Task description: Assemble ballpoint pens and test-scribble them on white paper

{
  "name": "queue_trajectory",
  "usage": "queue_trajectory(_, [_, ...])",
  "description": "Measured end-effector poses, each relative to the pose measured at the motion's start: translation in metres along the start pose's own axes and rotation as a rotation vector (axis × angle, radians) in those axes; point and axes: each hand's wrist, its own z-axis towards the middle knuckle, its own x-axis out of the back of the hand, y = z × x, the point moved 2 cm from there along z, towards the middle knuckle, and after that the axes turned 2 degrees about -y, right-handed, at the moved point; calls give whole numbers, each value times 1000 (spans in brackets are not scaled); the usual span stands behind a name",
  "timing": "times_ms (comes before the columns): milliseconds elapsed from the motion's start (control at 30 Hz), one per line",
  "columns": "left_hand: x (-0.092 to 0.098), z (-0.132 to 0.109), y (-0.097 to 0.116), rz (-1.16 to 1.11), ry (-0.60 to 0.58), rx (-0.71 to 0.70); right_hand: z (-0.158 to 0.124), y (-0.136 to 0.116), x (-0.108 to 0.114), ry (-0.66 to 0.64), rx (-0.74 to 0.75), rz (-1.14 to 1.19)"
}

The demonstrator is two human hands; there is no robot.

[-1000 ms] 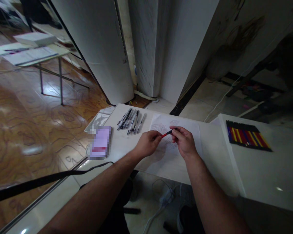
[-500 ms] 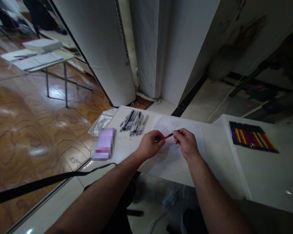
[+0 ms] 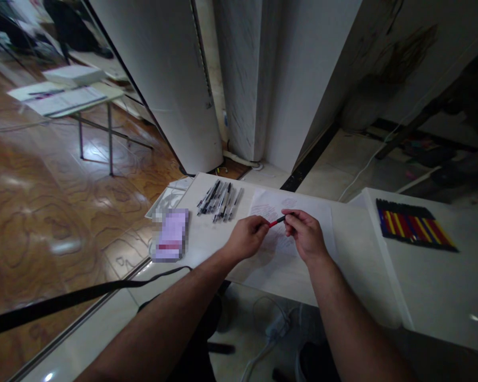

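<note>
A pen with a red and a black part (image 3: 278, 219) is held level between both hands, just above a scribbled sheet of white paper (image 3: 298, 207) on the white table (image 3: 354, 249). My left hand (image 3: 245, 237) pinches its red end with closed fingers. My right hand (image 3: 306, 234) grips the black end, fingers curled round it. A row of several black and grey pens (image 3: 220, 198) lies on the table to the far left of my hands.
A blurred purple packet (image 3: 170, 241) lies at the table's left edge. A flat case of coloured pens (image 3: 412, 225) rests on a second white table at the right. White pillars stand behind; a folding table (image 3: 63, 98) stands on the wooden floor. A black strap (image 3: 71, 300) crosses below.
The view has shifted a little; both hands keep the pen between them in nearly the same spot over the paper.
</note>
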Motion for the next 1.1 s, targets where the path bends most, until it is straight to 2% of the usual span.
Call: queue_trajectory(1100, [-2,0,-1,28,11,10,1,0,1,6,15,-54])
